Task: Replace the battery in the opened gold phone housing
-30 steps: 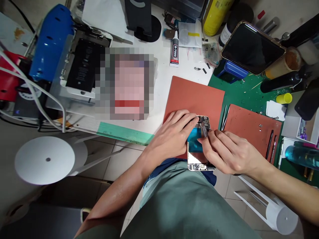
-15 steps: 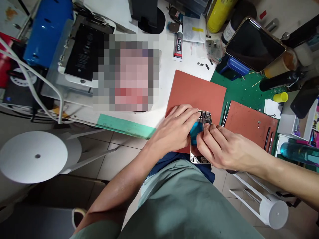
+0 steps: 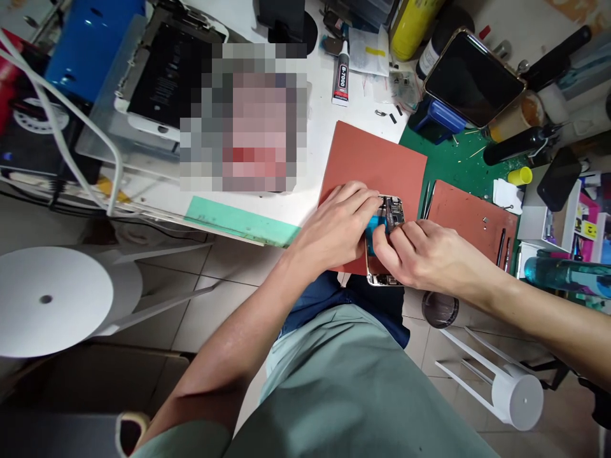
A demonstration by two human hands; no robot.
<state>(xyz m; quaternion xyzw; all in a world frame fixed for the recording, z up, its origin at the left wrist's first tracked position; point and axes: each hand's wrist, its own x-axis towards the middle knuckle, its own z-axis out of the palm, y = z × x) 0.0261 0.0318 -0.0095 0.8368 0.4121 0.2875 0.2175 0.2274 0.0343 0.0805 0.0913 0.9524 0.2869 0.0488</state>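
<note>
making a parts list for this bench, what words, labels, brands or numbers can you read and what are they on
"B-7000": on the glue tube; its smaller print is too small to read.
Black battery: pale print, too small to read.
Black bottle: white label, too blurred to read.
Yellow tag at the far right: dark marks, too blurred to be sure of.

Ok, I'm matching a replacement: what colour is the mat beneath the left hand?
The mat is plain reddish-brown, best seen in the head view.
</note>
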